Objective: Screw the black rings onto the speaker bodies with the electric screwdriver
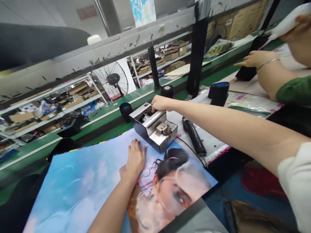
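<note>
Metal device: the silver box-like device (155, 123), which is the landmark here, stands on the far edge of the printed sheet (80, 181), a little tilted in this view.
Right hand: the right hand (159, 104) is at the far end of the metal device and touches its upper edge; its fingers are bent there, but I cannot tell if they grip.
Left hand: the left hand (136, 157) lies on the printed sheet, near side of the metal device, with fingers extended and gripping nothing.
Printed sheet: it spreads from under the metal device to the left and towards the person, with blue clouds and a portrait.
Black tool: the black tool (194, 137) lies just to the right of the metal device, near a thin cable.
Black roll: one black roll (126, 111) stands just left of the metal device.
Co-worker: another person's hand (255, 60) is well to the right of the metal device.
</note>
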The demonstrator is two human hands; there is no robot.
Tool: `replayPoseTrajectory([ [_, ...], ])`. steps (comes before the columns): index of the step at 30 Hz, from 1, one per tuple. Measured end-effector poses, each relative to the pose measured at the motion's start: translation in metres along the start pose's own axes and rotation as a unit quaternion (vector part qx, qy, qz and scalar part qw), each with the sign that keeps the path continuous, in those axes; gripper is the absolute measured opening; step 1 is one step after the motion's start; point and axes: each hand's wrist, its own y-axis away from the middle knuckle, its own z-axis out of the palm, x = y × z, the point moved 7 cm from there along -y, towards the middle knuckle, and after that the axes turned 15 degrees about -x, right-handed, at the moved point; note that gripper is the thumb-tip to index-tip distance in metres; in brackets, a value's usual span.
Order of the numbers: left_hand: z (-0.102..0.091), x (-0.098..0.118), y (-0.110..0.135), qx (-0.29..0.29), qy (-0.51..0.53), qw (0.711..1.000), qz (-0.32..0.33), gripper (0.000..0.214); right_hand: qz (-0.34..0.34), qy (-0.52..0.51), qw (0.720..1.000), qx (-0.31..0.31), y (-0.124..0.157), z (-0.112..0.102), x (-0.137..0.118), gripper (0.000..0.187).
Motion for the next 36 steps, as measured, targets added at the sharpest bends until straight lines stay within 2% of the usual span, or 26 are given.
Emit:
replayPoseTrajectory([
  [3,0.001,0.007,-0.013,0.041,0.054,0.998,0.011,0.038,0.019,0.007,1.0,-0.007,-0.004,0.006,0.011,0.029],
  [8,0.003,0.018,-0.034,0.088,0.127,0.988,0.017,0.041,0.057,0.016,0.998,-0.001,-0.009,-0.006,0.029,0.028],
  [12,0.007,0.021,-0.043,0.1,0.159,0.982,0.004,0.04,0.079,0.016,0.997,0.001,-0.011,-0.011,0.034,0.027],
  [15,0.002,0.013,-0.039,0.082,0.162,0.983,-0.013,0.039,0.085,0.014,0.996,0.002,-0.011,-0.008,0.032,0.027],
  [17,-0.009,0.002,-0.026,0.04,0.142,0.989,-0.016,0.039,0.085,0.011,0.996,-0.009,-0.009,-0.002,0.029,0.027],
  [20,-0.032,-0.028,0.012,-0.03,0.07,0.996,-0.036,0.044,0.078,0.004,0.997,-0.027,-0.004,0.005,0.027,0.03],
  [23,-0.053,-0.065,0.059,-0.061,-0.017,0.992,-0.109,0.06,0.077,0.009,0.997,-0.019,-0.003,0.006,0.028,0.032],
  [26,-0.053,-0.086,0.086,-0.097,-0.066,0.98,-0.161,0.069,0.09,0.022,0.996,0.007,-0.006,0.004,0.03,0.03],
  [29,-0.041,-0.086,0.093,-0.119,-0.088,0.972,-0.181,0.074,0.102,0.028,0.994,0.031,-0.012,0.003,0.032,0.028],
  [36,-0.022,-0.062,0.11,-0.112,-0.097,0.968,-0.202,0.084,0.104,0.018,0.99,0.093,-0.017,0.005,0.032,0.031],
])
